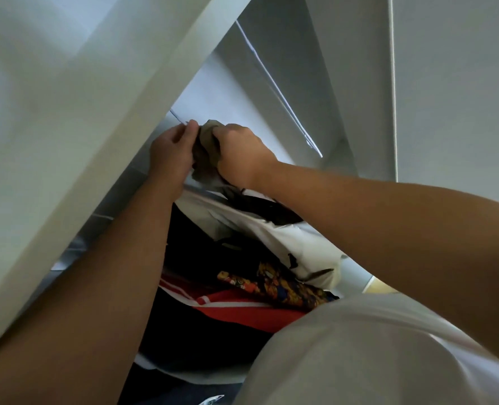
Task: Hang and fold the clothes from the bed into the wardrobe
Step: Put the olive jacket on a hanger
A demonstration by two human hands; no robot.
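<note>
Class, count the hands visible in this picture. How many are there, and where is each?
2. The left hand pinches the top of the bunched olive garment; the right hand grips the garment's other side. None seems hidden.

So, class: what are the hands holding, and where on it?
An olive garment, bunched up: left hand holds its left edge, right hand grips its right side.

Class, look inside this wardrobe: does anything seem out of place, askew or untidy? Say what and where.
Yes. The olive garment is crumpled into a wad, gripped between the left hand and right hand high in the wardrobe, neither hung straight nor folded. Below it, the white garment looks creased and pressed against its neighbours.
</note>
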